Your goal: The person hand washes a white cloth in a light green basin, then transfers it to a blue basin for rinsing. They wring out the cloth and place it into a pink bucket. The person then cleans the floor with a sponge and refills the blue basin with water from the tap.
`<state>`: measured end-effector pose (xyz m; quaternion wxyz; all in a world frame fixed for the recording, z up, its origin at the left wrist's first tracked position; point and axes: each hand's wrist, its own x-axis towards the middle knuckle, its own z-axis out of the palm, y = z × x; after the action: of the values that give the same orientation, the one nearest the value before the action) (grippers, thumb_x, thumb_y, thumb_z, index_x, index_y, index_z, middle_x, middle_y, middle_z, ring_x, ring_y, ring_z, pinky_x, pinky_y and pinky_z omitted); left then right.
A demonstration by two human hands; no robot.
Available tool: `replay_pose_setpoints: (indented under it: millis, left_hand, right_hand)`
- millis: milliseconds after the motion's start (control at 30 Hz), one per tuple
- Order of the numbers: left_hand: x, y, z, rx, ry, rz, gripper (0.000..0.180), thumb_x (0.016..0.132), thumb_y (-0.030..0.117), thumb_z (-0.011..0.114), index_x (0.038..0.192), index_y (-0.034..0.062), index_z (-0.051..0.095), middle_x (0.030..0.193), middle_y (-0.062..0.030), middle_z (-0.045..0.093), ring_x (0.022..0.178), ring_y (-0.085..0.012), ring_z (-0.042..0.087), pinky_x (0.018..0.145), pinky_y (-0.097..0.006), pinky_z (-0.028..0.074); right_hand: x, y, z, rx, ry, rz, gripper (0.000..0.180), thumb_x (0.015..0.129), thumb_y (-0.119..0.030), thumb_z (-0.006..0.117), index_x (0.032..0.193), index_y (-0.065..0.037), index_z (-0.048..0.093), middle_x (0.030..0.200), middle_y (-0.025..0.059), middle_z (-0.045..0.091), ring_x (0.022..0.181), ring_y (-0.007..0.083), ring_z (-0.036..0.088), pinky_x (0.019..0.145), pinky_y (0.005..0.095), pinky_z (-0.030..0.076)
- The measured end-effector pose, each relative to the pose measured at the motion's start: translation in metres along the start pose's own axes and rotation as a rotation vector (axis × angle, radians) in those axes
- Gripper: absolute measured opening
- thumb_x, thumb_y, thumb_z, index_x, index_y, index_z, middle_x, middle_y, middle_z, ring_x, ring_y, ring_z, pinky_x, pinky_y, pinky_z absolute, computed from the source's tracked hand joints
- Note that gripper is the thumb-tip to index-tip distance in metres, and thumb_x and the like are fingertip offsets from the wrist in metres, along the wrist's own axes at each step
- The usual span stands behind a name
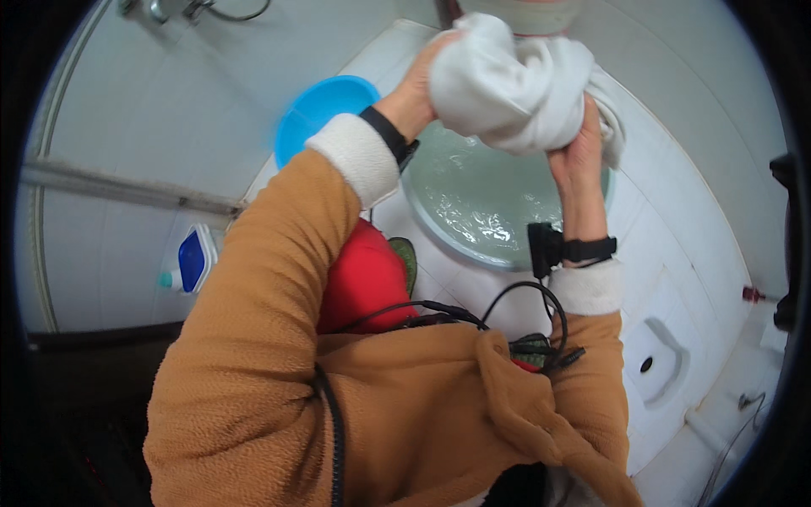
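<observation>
A bundled, twisted white cloth (515, 89) is held up between my two hands, above the far part of a large round tub (448, 245) of cloudy water. My left hand (414, 97) grips the cloth's left end, its fingers mostly hidden behind the folds. From below and the right, my right hand (583, 156) is closed on the other end. A loose fold hangs past the right hand. Whether the cloth is a towel or a garment I cannot tell. Light glints on the rippled water.
A blue basin (325, 106) stands left of the tub by the wall. At the far edge is a pale bucket (541, 15). A squat toilet (659, 363) is set in the floor at right. A blue-and-white container (194, 258) sits at left. Black cables (515, 287) hang near my right forearm.
</observation>
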<state>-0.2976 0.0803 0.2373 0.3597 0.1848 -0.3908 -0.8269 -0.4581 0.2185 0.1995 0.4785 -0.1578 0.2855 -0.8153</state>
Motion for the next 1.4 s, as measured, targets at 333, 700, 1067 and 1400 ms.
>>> replay_pose_setpoints:
  millis: [333,700,1067,1400]
  left_hand:
    - [-0.047,-0.046,0.053,1.700,-0.309,0.232,0.029,0.061,0.029,0.073,0.080,0.0085,0.069,0.086,-0.0139,0.069,0.079,-0.0372,0.066,0.069,-0.047,0.053]
    - [-0.024,-0.045,0.025,1.425,-0.150,-0.115,0.046,0.079,0.036,0.076,0.110,0.0042,0.063,0.108,-0.0122,0.067,0.096,-0.0234,0.064,0.084,-0.034,0.050]
    - [-0.005,-0.031,-0.006,-0.248,-0.019,-0.397,0.040,0.100,0.033,0.048,0.126,0.0033,0.054,0.117,-0.0114,0.061,0.103,-0.0239,0.060,0.092,-0.038,0.051]
    - [-0.065,-0.033,0.018,-0.497,-0.068,-0.582,0.044,0.100,0.035,0.048,0.129,0.0027,0.049,0.112,-0.0110,0.058,0.097,-0.0230,0.058,0.089,-0.036,0.051]
  right_hand:
    - [0.003,0.037,-0.084,-1.066,-0.157,0.151,0.040,0.089,-0.022,0.063,0.123,0.001,0.060,0.122,0.0117,0.063,0.108,0.0226,0.060,0.090,0.0337,0.047]
    - [-0.009,0.051,-0.073,-1.328,-0.054,0.171,0.036,0.090,-0.030,0.054,0.102,0.000,0.069,0.102,0.0231,0.069,0.091,0.0326,0.068,0.076,0.0435,0.052]
    - [-0.040,0.060,-0.009,-0.232,0.014,0.539,0.062,0.092,-0.054,0.049,0.133,-0.008,0.051,0.127,0.0105,0.061,0.111,0.0238,0.061,0.086,0.0424,0.053]
    - [-0.015,0.012,0.010,-1.622,-0.376,0.332,0.080,0.083,-0.066,0.039,0.138,-0.009,0.052,0.140,0.0206,0.050,0.140,0.0387,0.032,0.106,0.0696,-0.003]
